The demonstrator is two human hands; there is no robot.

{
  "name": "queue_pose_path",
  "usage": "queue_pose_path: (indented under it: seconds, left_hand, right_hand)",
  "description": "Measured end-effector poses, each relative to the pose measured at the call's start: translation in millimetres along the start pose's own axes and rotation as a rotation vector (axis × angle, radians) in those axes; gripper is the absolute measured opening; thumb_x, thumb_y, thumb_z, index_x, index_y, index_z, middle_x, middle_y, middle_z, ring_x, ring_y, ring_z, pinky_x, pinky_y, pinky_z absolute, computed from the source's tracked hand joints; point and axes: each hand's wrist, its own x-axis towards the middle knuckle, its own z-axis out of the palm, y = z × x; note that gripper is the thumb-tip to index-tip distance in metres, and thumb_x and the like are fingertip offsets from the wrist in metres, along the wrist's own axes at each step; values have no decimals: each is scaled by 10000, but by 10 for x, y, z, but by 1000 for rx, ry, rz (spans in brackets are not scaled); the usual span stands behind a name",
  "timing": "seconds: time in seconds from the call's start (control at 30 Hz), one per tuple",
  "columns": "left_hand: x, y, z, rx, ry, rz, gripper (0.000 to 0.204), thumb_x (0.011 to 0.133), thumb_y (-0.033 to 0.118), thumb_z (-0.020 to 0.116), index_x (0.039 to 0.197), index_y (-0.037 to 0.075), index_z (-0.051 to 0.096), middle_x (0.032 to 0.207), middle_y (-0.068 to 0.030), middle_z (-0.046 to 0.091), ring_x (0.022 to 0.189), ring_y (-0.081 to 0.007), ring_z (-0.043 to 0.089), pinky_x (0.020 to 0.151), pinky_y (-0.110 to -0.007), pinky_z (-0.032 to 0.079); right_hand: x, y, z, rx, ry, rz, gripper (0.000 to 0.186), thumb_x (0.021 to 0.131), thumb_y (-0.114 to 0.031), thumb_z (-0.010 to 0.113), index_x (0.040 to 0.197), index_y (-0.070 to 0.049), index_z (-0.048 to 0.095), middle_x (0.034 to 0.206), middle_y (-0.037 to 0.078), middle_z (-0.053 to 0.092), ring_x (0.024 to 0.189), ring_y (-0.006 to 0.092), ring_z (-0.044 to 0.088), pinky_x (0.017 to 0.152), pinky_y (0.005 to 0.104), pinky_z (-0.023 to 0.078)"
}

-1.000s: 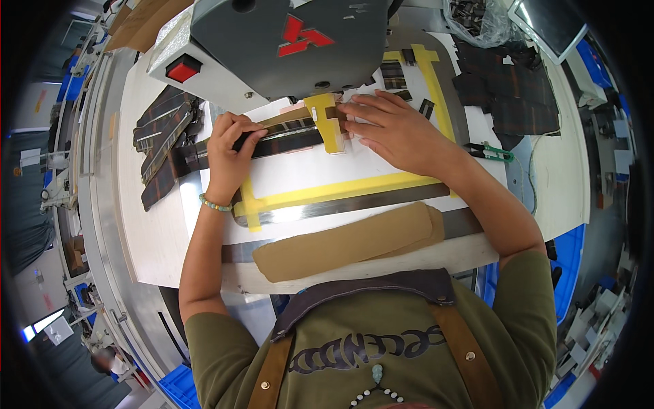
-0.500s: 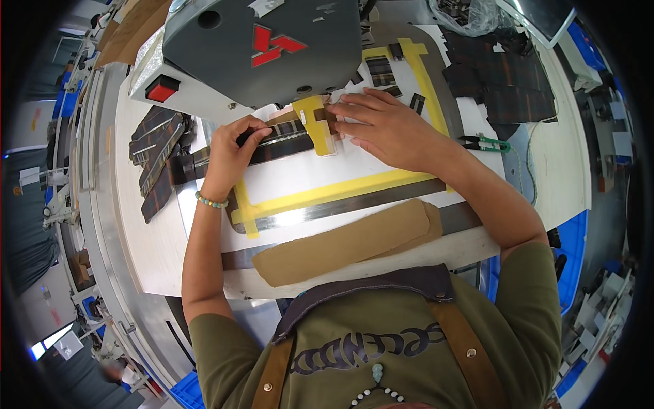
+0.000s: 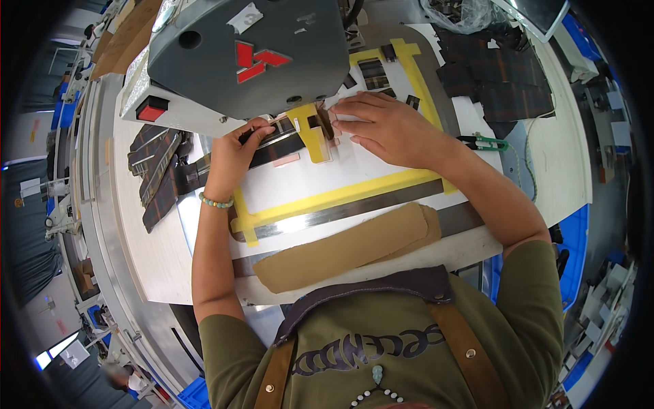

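Note:
My left hand (image 3: 231, 155) pinches a dark plaid fabric strip (image 3: 281, 148) between thumb and fingertips. A pale, zipper-like line runs along the strip, which slants up to the right under a yellow template piece (image 3: 317, 151). My right hand (image 3: 395, 131) lies with fingers stretched out just right of the template, fingertips near its clear edge; whether they press on it I cannot tell. A pinkish piece (image 3: 287, 160) shows under the strip's lower edge. White sheet (image 3: 340, 178) framed by yellow tape (image 3: 340, 194) lies beneath. The grey machine head (image 3: 252, 51) hides the area behind the strip.
Plaid fabric pieces lie stacked at left (image 3: 160, 174) and far right (image 3: 501, 78). Green-handled thread snips (image 3: 485, 143) rest beside my right forearm. Small dark plaid scraps (image 3: 373, 73) lie behind my right hand. Brown cardboard (image 3: 347, 245) lies along the near table edge.
The yellow template and strip sit slightly lower and further left, and the pinkish piece now shows below the strip. My left hand keeps its pinch; my right fingers stay outstretched. The view has shifted slightly.

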Motion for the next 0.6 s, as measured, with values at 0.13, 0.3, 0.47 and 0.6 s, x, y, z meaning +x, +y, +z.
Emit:
queue_pose_path:
  seconds: [0.13, 0.3, 0.47, 0.6]
  left_hand:
    - [-7, -45, -52, -70, 10, 46, 119, 996, 86, 804, 1078, -1, 809, 933, -31, 806, 841, -87, 674, 839, -267, 557]
    - [-7, -62, -101, -50, -26, 21, 104, 994, 68, 801, 1069, -3, 805, 939, -20, 799, 858, -78, 669, 854, -259, 552]
    - [-14, -79, -150, -44, -49, 46, 80, 992, 46, 794, 1054, -4, 798, 890, 0, 749, 830, -75, 626, 820, -255, 530]
    - [-30, -98, -186, -46, -40, 63, 68, 990, 35, 791, 1045, -5, 795, 875, 7, 730, 815, -74, 603, 806, -256, 520]
  right_hand:
    - [16, -27, -34, -191, 16, -115, 272, 1012, -146, 713, 1268, -70, 763, 1421, 84, 688, 1358, 305, 613, 1190, 461, 492]
    - [53, -25, 28, -215, 52, -179, 272, 1004, -129, 711, 1264, -70, 761, 1422, 90, 687, 1371, 305, 607, 1200, 469, 487]
    - [34, -40, 9, -165, 94, -169, 232, 995, -118, 718, 1215, -60, 766, 1381, 100, 705, 1320, 311, 643, 1172, 467, 508]
    - [17, -27, -39, -81, 131, -91, 219, 985, -118, 735, 1194, -52, 756, 1345, 103, 716, 1248, 324, 679, 1123, 449, 536]
